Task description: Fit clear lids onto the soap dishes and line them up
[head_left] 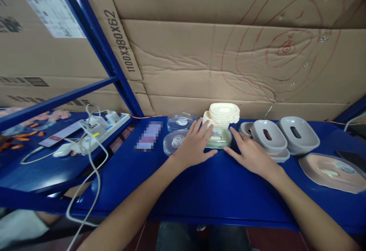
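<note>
Between my hands sits a pale green soap-dish-like container with a clear cover and a round label. My left hand is at its left side, fingers spread, with the fingertips overlapping its edge in view; whether they touch it I cannot tell. My right hand is open at its right side, thumb and forefinger apart. Behind the green container stands a stack of cream dishes. Left of my left hand lie clear plastic lids with round labels, partly hidden by that hand.
Grey slotted dishes stand right of my right hand, with a larger grey one beside them. A pinkish lidded container lies farther right. A power strip with white cables is at left, by a blue metal post. Cardboard backs the blue table.
</note>
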Demonstrator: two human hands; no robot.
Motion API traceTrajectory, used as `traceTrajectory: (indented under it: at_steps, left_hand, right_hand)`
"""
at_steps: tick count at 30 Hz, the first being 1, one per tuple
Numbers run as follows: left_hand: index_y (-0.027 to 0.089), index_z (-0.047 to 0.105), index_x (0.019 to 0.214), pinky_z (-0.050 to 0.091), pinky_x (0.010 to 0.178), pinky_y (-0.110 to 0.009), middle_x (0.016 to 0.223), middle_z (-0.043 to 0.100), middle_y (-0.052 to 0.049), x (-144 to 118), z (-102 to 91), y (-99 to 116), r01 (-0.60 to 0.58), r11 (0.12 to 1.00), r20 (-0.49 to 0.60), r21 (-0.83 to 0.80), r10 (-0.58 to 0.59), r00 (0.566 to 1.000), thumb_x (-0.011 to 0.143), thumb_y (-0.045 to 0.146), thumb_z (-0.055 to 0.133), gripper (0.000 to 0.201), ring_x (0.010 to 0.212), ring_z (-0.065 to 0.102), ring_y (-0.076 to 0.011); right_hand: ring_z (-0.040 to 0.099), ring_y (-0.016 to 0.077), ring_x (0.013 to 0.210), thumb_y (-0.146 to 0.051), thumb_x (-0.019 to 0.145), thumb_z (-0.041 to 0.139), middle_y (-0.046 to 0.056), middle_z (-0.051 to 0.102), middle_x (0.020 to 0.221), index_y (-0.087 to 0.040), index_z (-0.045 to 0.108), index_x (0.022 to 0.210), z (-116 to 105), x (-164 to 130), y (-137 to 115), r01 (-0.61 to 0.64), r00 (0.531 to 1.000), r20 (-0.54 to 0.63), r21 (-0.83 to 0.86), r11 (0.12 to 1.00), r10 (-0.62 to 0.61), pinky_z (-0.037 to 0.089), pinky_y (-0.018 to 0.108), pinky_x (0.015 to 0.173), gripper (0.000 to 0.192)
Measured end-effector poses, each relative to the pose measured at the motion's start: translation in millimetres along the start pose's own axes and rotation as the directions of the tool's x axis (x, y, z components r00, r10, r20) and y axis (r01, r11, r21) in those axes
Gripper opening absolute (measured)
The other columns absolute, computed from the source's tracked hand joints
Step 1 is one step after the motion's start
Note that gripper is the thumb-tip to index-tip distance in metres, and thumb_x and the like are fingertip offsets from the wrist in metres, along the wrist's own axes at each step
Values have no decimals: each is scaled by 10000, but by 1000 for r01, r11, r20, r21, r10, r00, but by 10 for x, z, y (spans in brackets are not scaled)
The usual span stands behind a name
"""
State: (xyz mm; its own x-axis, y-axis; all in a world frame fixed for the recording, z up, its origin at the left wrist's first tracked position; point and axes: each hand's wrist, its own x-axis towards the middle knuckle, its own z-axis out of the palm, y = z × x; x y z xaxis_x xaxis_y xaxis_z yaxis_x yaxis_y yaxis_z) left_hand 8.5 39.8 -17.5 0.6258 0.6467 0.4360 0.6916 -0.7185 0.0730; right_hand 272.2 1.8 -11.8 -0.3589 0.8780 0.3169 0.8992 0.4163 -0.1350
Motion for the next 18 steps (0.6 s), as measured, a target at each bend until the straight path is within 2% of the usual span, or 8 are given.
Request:
traceTrajectory:
  at_steps: [4, 6, 9, 11, 12, 15, 18]
  left_hand:
    - [139, 419, 1656, 255, 1335, -706, 1748, 385, -264, -182, -380, -249, 116, 993, 32, 1, -116, 993, 920, 819, 654, 1030, 1688, 198, -497]
    - [173, 381, 1691, 290, 1314, -709, 1760, 379, -241, -357, -563, -385, 188, 982, 107, 10, -188, 976, 868, 826, 712, 1102, 1685, 201, -505]
    - [241, 312, 1736, 288, 1314, -689, 1773, 374, -206, -621, -738, -509, 343, 937, 263, 63, -347, 900, 824, 741, 800, 1149, 1681, 233, -492]
    - [277, 281, 1749, 312, 1314, -647, 1766, 395, -181, -732, -768, -540, 419, 905, 340, 74, -418, 842, 843, 669, 803, 1116, 1676, 271, -463]
    - [289, 272, 1750, 331, 1311, -620, 1758, 411, -167, -761, -760, -549, 434, 899, 363, 60, -425, 829, 865, 630, 788, 1080, 1671, 297, -442]
    - [299, 290, 1735, 360, 1308, -561, 1736, 449, -134, -770, -694, -592, 431, 902, 361, -9, -399, 843, 919, 540, 735, 960, 1659, 339, -392]
    - [295, 344, 1711, 345, 1322, -557, 1738, 456, -120, -743, -649, -660, 440, 897, 332, -42, -403, 853, 925, 535, 734, 909, 1673, 314, -385]
  right_hand:
    - [676, 460, 1303, -616, 1108, 444, 255, 714, 1386, -143, 590, 1515, -280, 6, 167, -29, 983, -184, -54, 998, 18, 552, 618, 1090, 640]
    - [657, 481, 1290, -626, 1092, 464, 259, 719, 1360, -138, 624, 1460, -391, -8, 323, -101, 969, -240, -151, 983, 62, 538, 636, 1076, 631]
    - [638, 512, 1275, -676, 1040, 543, 275, 701, 1365, -132, 619, 1458, -471, -51, 519, -267, 959, -183, -329, 906, 216, 518, 649, 1051, 691]
    - [646, 521, 1247, -714, 1006, 590, 275, 687, 1381, -155, 628, 1461, -478, -79, 568, -339, 939, -85, -410, 847, 334, 518, 639, 1023, 722]
    - [645, 526, 1246, -721, 997, 602, 268, 681, 1392, -175, 638, 1459, -474, -88, 569, -353, 926, -36, -428, 832, 375, 519, 631, 1007, 716]
    - [624, 543, 1274, -657, 1014, 606, 242, 675, 1414, -230, 661, 1453, -456, -97, 546, -361, 911, 33, -425, 831, 412, 519, 608, 956, 615]
    - [646, 528, 1225, -555, 1017, 622, 227, 696, 1365, -241, 680, 1430, -432, -89, 578, -348, 922, 10, -412, 842, 386, 522, 595, 924, 522]
